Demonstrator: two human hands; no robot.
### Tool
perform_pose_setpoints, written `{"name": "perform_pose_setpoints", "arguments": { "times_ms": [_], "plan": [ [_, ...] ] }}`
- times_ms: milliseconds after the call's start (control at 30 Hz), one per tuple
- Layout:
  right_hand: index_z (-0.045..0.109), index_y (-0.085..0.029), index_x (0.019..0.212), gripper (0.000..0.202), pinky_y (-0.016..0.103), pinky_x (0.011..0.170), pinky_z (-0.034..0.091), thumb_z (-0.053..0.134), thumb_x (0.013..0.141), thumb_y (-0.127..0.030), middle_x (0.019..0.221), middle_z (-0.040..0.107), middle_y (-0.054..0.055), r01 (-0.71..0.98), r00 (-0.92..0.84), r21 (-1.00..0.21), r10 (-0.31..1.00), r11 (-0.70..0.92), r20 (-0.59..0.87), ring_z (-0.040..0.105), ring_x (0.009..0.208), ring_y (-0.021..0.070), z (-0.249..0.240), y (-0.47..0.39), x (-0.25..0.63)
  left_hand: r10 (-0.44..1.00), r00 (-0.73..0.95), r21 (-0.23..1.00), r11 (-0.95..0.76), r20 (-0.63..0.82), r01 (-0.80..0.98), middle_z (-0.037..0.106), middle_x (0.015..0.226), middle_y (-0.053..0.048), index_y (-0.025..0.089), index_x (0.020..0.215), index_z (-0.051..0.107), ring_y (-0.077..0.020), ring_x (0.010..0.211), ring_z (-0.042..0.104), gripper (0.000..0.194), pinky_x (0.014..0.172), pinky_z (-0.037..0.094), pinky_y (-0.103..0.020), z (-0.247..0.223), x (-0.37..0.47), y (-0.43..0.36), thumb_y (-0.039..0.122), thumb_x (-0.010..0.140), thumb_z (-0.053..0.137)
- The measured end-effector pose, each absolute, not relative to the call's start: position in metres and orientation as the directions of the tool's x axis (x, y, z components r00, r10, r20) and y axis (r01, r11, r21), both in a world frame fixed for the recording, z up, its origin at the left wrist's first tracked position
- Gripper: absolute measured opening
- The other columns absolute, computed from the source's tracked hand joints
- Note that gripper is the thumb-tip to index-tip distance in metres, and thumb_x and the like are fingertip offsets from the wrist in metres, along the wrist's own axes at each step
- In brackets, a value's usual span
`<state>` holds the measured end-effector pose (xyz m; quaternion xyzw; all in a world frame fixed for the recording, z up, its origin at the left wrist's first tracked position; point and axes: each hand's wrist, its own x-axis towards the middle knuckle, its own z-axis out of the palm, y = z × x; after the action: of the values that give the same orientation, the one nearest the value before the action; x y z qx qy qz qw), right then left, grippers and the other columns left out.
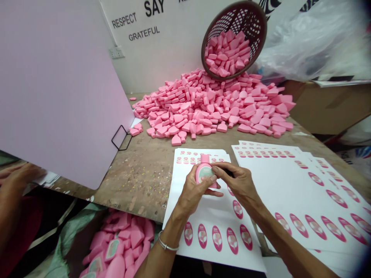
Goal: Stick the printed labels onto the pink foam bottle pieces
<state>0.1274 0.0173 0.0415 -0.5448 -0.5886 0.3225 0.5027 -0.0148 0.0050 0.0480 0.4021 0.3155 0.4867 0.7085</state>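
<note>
As hands (pixel 191 187) touch bottle (pixel 205 159), label (pixel 204 172) seemingly attached

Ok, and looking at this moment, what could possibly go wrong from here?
The label on the pink bottle might crease or sit crooked, since the right hand is at its edge while the left hand holds the bottle. The front label sheets seem to overhang the near edge of the table, so they could bend or slip. The tipped basket has bottles inside, so more might slide onto the pile.
</note>
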Motion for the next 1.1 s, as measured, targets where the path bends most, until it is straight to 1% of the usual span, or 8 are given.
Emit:
{"name": "perform_pose_setpoints", "arguments": {
  "times_ms": [200,300,433,600,733,833,1000,1100],
  "plan": [
    [0.068,-0.022,0.106,0.043,0.041,0.084,0.048,0.068,0.073,-0.050,0.102,0.069,0.011,0.588,0.172,-0.770,0.892,0.247,0.417,0.062,0.095,0.0274,0.052,0.017,0.136,0.949,0.308,0.876,0.202,-0.065,-0.438,0.060,0.086,-0.006,0.015,0.106,0.054,-0.0157,0.072,0.059,0.034,0.058,0.058,-0.033,0.048,-0.015,0.001,0.038,0.082,0.062],
    [0.054,-0.024,0.125,0.061,0.037,0.085,0.049,0.068,0.071,-0.051,0.118,0.062,0.009,0.491,0.151,-0.846,0.935,0.210,0.320,0.061,0.102,0.0248,0.054,0.013,0.125,0.962,0.240,0.876,0.227,-0.132,-0.426,0.062,0.091,-0.009,0.015,0.104,0.057,-0.0199,0.079,0.063,0.040,0.063,0.058,-0.034,0.043,-0.011,-0.003,0.050,0.085,0.053],
    [0.053,-0.022,0.122,0.063,0.037,0.088,0.049,0.069,0.069,-0.052,0.117,0.062,0.009,0.428,0.114,-0.891,0.969,0.153,0.221,0.060,0.104,0.0242,0.045,0.017,0.114,0.978,0.034,0.901,0.201,-0.204,-0.384,0.064,0.101,-0.013,0.015,0.107,0.059,-0.0259,0.099,0.062,0.046,0.073,0.056,-0.030,0.040,-0.005,-0.007,0.053,0.081,0.057],
    [0.055,-0.020,0.117,0.059,0.038,0.086,0.050,0.064,0.073,-0.058,0.117,0.063,0.011,0.491,0.186,-0.868,0.965,0.073,0.187,0.062,0.103,0.0260,0.031,0.026,0.162,0.986,0.071,0.956,0.167,-0.154,-0.241,0.066,0.080,-0.006,0.013,0.099,0.056,-0.0159,0.065,0.063,0.042,0.058,0.057,-0.028,0.059,-0.031,-0.018,0.049,0.078,0.063],
    [0.055,-0.022,0.123,0.058,0.043,0.082,0.051,0.062,0.075,-0.054,0.119,0.062,0.011,0.710,-0.106,-0.690,0.990,0.139,0.091,0.062,0.101,0.0281,0.014,-0.012,0.191,0.904,-0.311,0.932,0.342,-0.292,0.119,0.063,0.072,0.001,0.017,0.093,0.055,-0.0155,0.058,0.061,0.049,0.055,0.056,-0.029,0.062,-0.097,-0.058,0.048,0.061,0.076],
    [0.046,-0.020,0.134,0.082,0.048,0.087,0.048,0.073,0.063,-0.050,0.116,0.061,0.014,0.744,-0.404,-0.535,0.907,0.400,0.116,0.057,0.104,0.0330,-0.012,-0.060,0.184,0.798,-0.521,0.734,0.544,-0.302,0.406,0.064,0.073,-0.001,0.019,0.097,0.055,-0.0225,0.066,0.065,0.052,0.065,0.056,-0.036,0.041,-0.156,-0.102,0.054,0.062,0.068],
    [0.037,-0.015,0.139,0.097,0.050,0.078,0.047,0.077,0.053,-0.036,0.103,0.062,0.014,0.731,-0.560,-0.323,0.799,0.601,0.219,0.058,0.090,0.0342,-0.054,-0.105,0.172,0.786,-0.612,0.404,0.534,0.087,0.743,0.058,0.117,-0.024,0.010,0.102,0.057,-0.0441,0.117,0.048,0.070,0.101,0.034,-0.056,0.012,-0.191,-0.148,0.064,0.057,0.056],
    [0.037,-0.017,0.136,0.080,0.044,0.083,0.047,0.070,0.064,-0.026,0.112,0.062,0.013,0.657,-0.632,-0.289,0.718,0.696,0.293,0.058,0.098,0.0306,-0.050,-0.101,0.183,0.799,-0.600,0.575,0.478,0.029,0.664,0.059,0.117,-0.018,0.014,0.108,0.058,-0.0355,0.110,0.056,0.064,0.096,0.043,-0.049,0.019,-0.161,-0.147,0.062,0.067,0.054]
  ]
}}
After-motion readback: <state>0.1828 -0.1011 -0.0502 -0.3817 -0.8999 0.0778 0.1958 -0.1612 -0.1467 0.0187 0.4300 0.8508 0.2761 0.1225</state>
